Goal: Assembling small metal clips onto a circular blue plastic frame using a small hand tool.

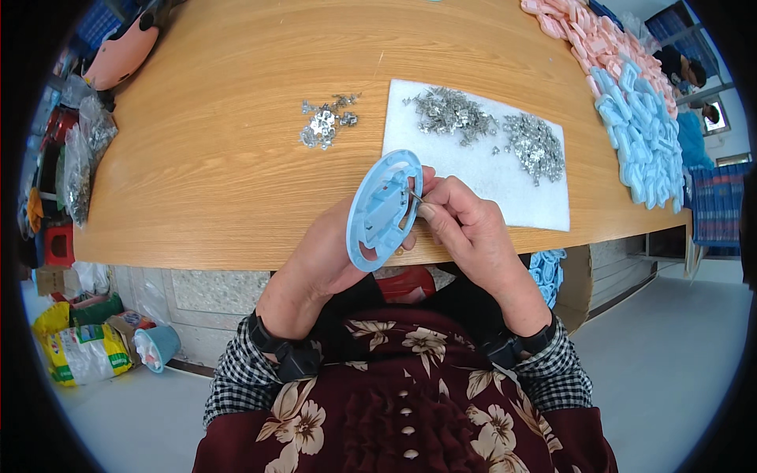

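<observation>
Above the near edge of the tabletop (229,173), the left hand (319,248) gripped a tilted blue shell (385,211); a metal piece (416,197) at its right side was pinched by the right hand (473,227). A loose pinch risked dropping the piece off that edge.

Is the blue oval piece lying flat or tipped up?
Tipped up: the left hand holds the blue oval piece steeply slanted, inner side showing.
</observation>
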Demonstrator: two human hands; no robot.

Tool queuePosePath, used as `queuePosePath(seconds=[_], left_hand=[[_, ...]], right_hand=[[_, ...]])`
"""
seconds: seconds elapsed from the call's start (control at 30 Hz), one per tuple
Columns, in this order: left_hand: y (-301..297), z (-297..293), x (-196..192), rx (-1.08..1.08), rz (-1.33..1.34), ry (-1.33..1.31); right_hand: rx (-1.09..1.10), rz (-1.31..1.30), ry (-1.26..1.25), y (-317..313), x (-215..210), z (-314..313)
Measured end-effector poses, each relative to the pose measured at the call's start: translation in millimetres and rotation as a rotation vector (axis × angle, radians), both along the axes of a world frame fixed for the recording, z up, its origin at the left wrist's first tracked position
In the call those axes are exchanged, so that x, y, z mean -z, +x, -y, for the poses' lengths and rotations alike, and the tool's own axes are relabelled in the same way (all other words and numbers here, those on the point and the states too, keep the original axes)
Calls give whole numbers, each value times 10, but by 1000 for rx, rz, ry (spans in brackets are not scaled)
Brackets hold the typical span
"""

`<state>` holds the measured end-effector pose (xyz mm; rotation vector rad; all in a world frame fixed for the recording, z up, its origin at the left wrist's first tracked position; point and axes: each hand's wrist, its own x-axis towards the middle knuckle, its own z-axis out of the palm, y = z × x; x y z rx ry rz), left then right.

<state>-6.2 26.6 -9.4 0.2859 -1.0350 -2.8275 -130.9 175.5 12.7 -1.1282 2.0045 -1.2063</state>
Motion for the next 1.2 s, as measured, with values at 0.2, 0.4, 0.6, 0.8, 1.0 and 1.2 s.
queuePosePath(seconds=[0.2,0.4,0.6,0.8,1.0,1.2], left_hand=[[-33,35,42,64,-63,298],[-53,17,203,336,-153,410],[-137,-137,-181,-90,159,143],[-104,-218,-258,-259,161,-770],[-152,-171,-221,-292,229,-966],[-162,-153,-256,-212,298,-1015]], right_hand=[[207,269,-246,-39,11,-78],[167,403,-294,-122,-252,-22],[144,477,-180,-249,-154,-158],[191,437,-168,-151,-126,-191],[170,426,-136,-117,-83,-200],[184,393,-100,-90,-82,-196]])
